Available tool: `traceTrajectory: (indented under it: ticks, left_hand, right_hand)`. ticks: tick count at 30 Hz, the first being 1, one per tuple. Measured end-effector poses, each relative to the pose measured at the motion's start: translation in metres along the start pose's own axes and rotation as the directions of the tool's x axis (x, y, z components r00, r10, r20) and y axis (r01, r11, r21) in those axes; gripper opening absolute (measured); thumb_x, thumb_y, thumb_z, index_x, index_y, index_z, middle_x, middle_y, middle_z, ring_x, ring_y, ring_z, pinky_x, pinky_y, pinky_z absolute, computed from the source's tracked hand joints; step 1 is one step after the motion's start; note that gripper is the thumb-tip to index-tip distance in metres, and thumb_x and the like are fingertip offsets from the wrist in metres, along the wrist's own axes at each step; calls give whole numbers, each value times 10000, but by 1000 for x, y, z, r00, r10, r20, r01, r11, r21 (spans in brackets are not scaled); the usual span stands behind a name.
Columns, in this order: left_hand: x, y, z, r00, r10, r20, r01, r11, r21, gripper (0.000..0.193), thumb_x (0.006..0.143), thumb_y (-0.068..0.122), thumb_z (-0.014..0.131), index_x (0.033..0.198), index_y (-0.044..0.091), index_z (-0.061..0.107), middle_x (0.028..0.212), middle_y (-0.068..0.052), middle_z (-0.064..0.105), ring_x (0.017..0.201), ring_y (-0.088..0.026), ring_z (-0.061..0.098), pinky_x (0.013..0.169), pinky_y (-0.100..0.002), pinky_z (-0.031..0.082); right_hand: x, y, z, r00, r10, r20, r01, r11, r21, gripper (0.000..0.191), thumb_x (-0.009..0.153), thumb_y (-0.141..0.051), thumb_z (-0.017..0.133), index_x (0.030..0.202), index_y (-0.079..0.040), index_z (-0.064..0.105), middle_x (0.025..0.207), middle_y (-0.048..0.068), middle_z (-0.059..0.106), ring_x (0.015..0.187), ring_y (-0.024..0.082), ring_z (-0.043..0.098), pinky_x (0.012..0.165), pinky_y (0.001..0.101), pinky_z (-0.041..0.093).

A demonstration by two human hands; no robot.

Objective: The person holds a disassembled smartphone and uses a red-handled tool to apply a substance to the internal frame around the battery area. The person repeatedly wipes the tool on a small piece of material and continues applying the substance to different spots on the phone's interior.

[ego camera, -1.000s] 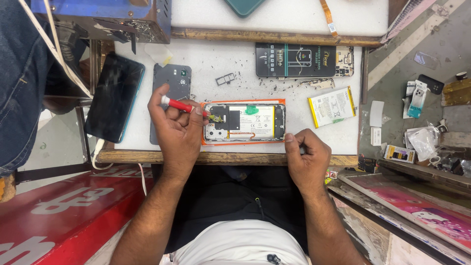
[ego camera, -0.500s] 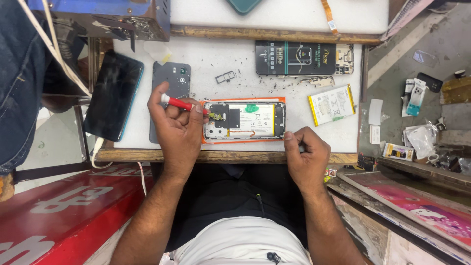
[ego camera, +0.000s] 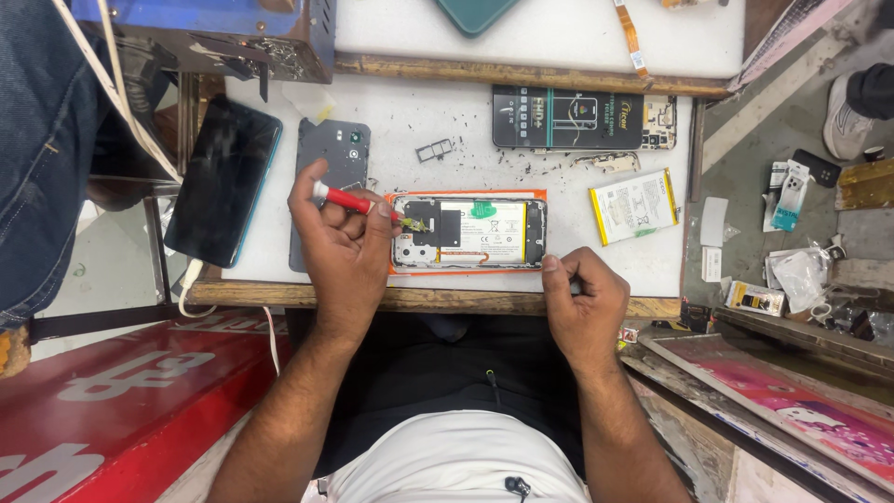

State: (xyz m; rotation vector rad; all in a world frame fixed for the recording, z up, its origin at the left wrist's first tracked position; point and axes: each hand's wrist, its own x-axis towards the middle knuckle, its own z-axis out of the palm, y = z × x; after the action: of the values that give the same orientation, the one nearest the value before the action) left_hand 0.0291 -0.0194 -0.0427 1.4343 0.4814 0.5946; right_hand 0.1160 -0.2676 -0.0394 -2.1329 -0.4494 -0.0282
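1. Opened phone (ego camera: 468,233): flat rectangle, back cover off, lying in an orange-edged frame on the white worktop (ego camera: 559,102), near its front edge. Inside we see a pale battery block w/ dark metal shields at both ends.
2. Our left hand (ego camera: 343,251) pinches a red-handled screwdriver (ego camera: 358,202) between thumb and fingertips; the thin metal tip sits on the phone's left end, just past those fingertips.
3. Our right hand (ego camera: 587,303) is curled at the phone's lower right corner, fingers folded in; thumb touches the frame edge. We can't tell if it grips anything.
4. Behind the left fingers: grey matte back cover (ego camera: 328,172) w/ camera cutout, partly under the hand.
5. Further left: glossy dark phone (ego camera: 223,182), cable plugged in.
6. Beyond the right fingers: yellow-rimmed white battery (ego camera: 635,205), a small metal SIM tray (ego camera: 435,149), a dark printed box (ego camera: 568,117).
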Motion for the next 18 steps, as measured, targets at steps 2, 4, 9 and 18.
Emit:
traceTrajectory:
  ticks: [2,4,9,18]
  left_hand:
    - [-1,0,0,1000,-6,-3,6,1000,5,650,1078,-26,563,1558,55,132,1106,-149,635,1036,-199,728,895,-316,666]
    - [-1,-1,0,1000,-5,-8,5,1000,23,650,1078,-28,558,1558,55,128,1104,-149,637,1038,-200,730,901,-315,670]
    - [-1,-1,-1,1000,16,-15,-14,997,69,648,1079,-21,563,1556,59,132,1103,-154,643,1027,-203,741,881,-320,685]
    - [-3,-1,-1,999,31,-14,-29,996,84,647,1087,-14,567,1556,53,127,1104,-157,654,1044,-196,738,901,-322,677]
  right_hand:
    - [0,1,0,1000,0,1,0,1000,-5,303,1003,-154,714,771,-24,570,616,21,552,559,90,472,527,271,387]
    - [-1,2,0,1000,-5,5,5,1000,-5,305,1005,-157,713,767,-29,571,617,20,556,559,90,479,524,270,388]
    - [0,2,0,1000,-24,13,23,999,30,301,1011,-155,706,769,-34,577,623,13,565,559,83,485,514,267,383]
    - [-1,-2,0,1000,-28,12,27,999,47,309,1014,-160,703,759,-34,580,603,22,563,531,88,480,504,269,362]
